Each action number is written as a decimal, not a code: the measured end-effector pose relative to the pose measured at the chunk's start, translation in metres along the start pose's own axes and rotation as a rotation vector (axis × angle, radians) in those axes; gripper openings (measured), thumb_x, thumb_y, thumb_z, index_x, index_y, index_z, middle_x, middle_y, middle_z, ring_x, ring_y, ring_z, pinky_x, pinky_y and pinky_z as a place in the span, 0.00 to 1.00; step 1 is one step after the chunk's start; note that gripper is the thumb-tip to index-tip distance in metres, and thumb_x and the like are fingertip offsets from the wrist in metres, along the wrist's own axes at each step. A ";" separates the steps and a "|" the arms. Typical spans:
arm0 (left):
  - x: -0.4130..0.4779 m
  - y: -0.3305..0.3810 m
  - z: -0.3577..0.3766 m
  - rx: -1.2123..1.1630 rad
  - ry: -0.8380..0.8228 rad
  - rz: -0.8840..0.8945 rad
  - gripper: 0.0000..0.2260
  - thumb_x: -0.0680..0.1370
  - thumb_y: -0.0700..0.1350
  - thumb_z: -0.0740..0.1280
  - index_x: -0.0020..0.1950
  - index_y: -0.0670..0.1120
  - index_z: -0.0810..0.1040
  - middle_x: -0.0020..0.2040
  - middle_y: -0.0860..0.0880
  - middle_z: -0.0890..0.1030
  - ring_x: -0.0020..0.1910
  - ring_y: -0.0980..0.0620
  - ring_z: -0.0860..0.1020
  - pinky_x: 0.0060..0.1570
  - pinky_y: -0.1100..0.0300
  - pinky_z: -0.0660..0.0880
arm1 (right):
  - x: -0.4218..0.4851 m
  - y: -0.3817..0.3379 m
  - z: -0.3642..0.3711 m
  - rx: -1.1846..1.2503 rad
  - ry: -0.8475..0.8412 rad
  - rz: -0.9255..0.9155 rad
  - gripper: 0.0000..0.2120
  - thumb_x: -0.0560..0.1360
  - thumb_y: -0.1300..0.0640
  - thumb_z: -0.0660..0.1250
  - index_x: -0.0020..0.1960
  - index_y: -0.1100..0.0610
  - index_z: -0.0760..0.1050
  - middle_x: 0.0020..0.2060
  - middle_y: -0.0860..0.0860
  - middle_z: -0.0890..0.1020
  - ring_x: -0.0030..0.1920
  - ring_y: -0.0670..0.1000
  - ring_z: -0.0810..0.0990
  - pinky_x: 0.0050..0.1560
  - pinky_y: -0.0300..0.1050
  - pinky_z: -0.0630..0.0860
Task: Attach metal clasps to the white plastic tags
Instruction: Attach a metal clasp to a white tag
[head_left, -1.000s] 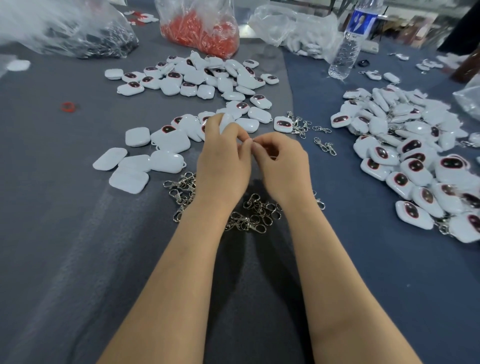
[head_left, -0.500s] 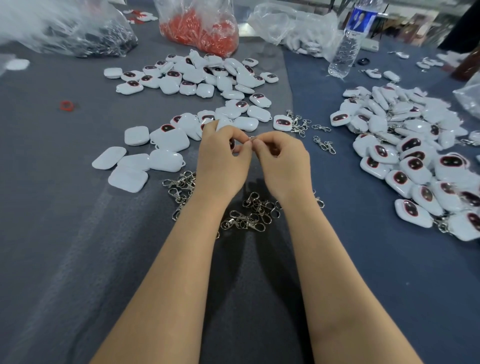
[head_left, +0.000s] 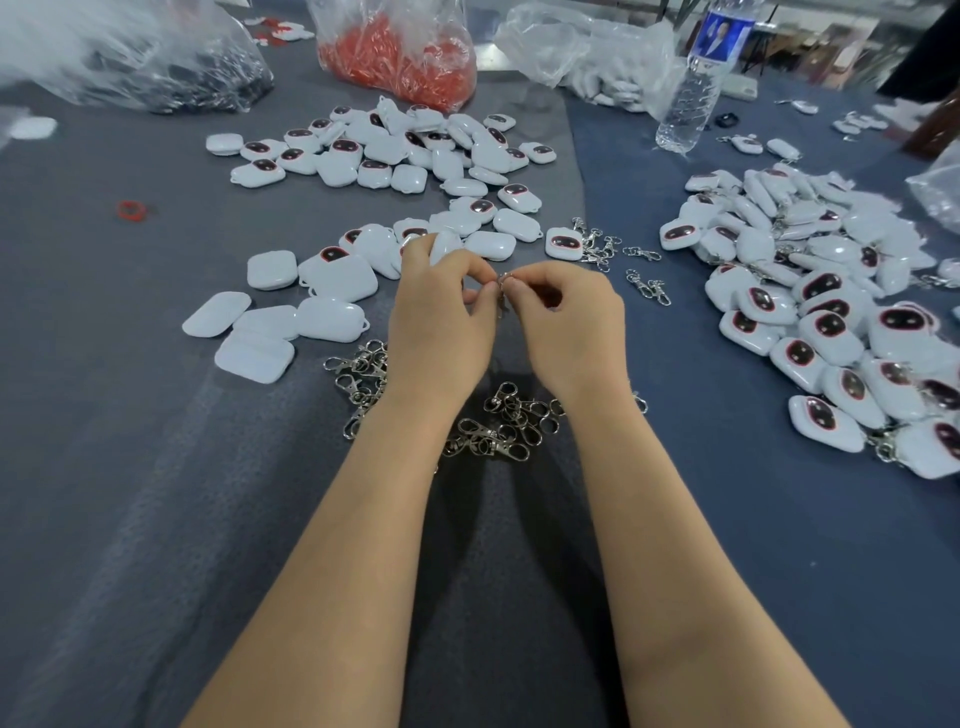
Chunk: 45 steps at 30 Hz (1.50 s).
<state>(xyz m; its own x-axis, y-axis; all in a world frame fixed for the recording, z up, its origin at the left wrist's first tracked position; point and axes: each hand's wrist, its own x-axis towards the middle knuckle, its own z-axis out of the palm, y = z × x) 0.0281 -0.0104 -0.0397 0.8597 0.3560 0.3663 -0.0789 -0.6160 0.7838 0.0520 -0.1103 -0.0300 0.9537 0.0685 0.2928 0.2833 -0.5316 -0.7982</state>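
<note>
Where the two hands meet over the grey cloth (head_left: 130, 467), a small silver metal clasp (head_left: 502, 280) is pinched between them. Its ring shows just above the fingertips, and a thin shiny part hangs down in the gap below. The left hand (head_left: 441, 327) has its fingers curled, with thumb and forefinger closed on the clasp. The right hand (head_left: 569, 322) grips it from the other side, fingers tucked under. Whether the left hand also holds a tag cannot be told.

Just beyond and to the left lie white plastic tags (head_left: 332, 280). They are glossy rounded squares; some are plain white face down, others show a dark oval window rimmed in red, and a few show a tiny loop at a corner. A larger heap of tags (head_left: 831, 322) sits to the right on the blue cloth (head_left: 779, 545), with silver hooks poking out among them. Under the wrists lies a tangle of loose clasps (head_left: 493, 431), silver swivel hooks with rings. At the far edge stand a bag of red pieces (head_left: 400, 57) and a water bottle (head_left: 688, 93).
</note>
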 end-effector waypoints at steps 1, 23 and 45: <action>0.000 0.000 0.000 -0.001 -0.005 -0.008 0.02 0.76 0.41 0.67 0.45 0.47 0.77 0.65 0.43 0.69 0.41 0.74 0.71 0.38 0.83 0.61 | 0.000 -0.001 -0.001 0.008 -0.006 0.007 0.06 0.76 0.59 0.66 0.47 0.55 0.82 0.35 0.42 0.80 0.35 0.36 0.74 0.38 0.22 0.67; 0.000 0.002 0.001 -0.001 -0.024 0.019 0.03 0.78 0.40 0.64 0.45 0.46 0.73 0.53 0.50 0.69 0.41 0.56 0.68 0.40 0.67 0.63 | -0.005 -0.004 0.004 0.152 0.054 -0.081 0.05 0.74 0.65 0.68 0.43 0.56 0.74 0.33 0.43 0.75 0.33 0.40 0.71 0.38 0.29 0.70; -0.001 0.006 0.000 0.013 -0.015 0.011 0.02 0.79 0.41 0.63 0.46 0.46 0.73 0.52 0.50 0.69 0.42 0.56 0.67 0.41 0.63 0.64 | -0.007 -0.007 0.003 0.217 0.080 -0.046 0.06 0.73 0.66 0.68 0.42 0.57 0.74 0.32 0.44 0.74 0.32 0.37 0.71 0.36 0.28 0.70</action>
<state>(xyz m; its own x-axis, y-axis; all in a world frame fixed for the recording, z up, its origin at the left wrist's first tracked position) 0.0266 -0.0144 -0.0348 0.8662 0.3389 0.3671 -0.0818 -0.6286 0.7734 0.0434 -0.1046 -0.0277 0.9307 0.0168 0.3653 0.3495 -0.3347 -0.8751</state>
